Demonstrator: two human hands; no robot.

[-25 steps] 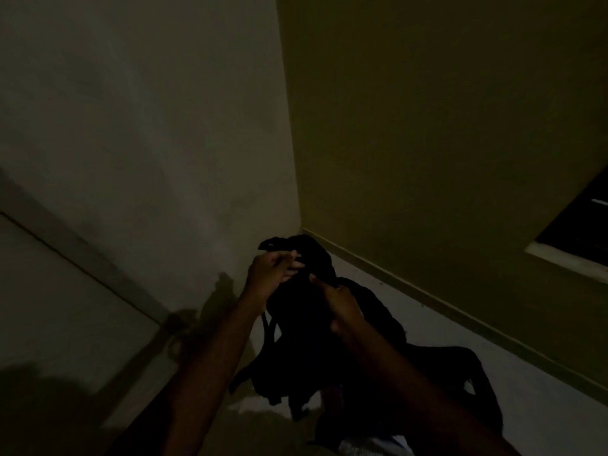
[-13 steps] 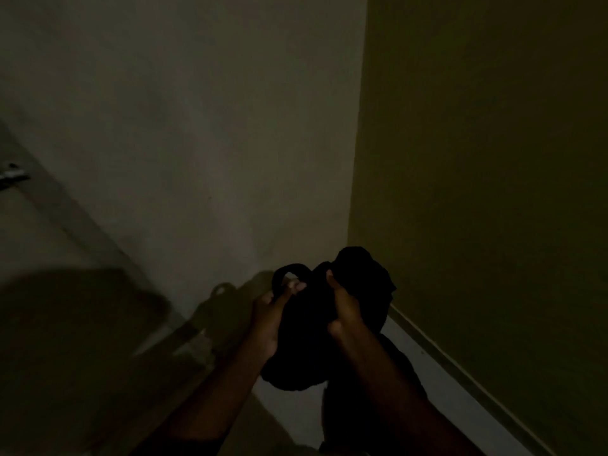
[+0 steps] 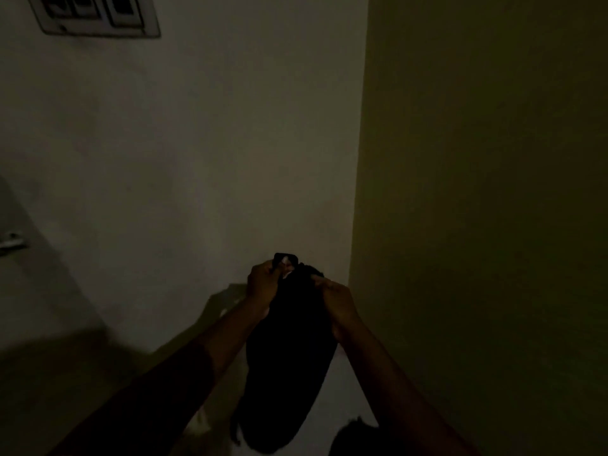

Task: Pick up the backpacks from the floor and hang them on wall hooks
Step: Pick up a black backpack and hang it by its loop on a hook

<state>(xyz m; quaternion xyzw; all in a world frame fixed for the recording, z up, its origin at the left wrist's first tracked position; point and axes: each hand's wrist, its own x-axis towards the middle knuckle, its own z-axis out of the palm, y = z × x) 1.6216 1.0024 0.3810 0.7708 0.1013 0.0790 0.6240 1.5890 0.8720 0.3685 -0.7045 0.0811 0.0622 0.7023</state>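
Note:
A black backpack (image 3: 289, 363) hangs in the air in front of the room's corner, held up between both hands. My left hand (image 3: 263, 284) grips its top loop, and my right hand (image 3: 339, 301) clutches the fabric at its upper right edge. The bag's lower part dangles between my forearms. A second dark bag (image 3: 355, 436) lies on the floor at the bottom, partly hidden by my right arm. No hook shows in this dim view.
A switch panel (image 3: 95, 14) sits high on the pale wall at the top left. A metal handle (image 3: 11, 240) juts out at the left edge. A yellow-green wall (image 3: 477, 192) fills the right side. A pale strip of floor (image 3: 342, 390) shows below.
Both hands have lifted the backpack higher off the floor, and the view has tilted upward, bringing the switch panel into sight. The left hand keeps the top loop.

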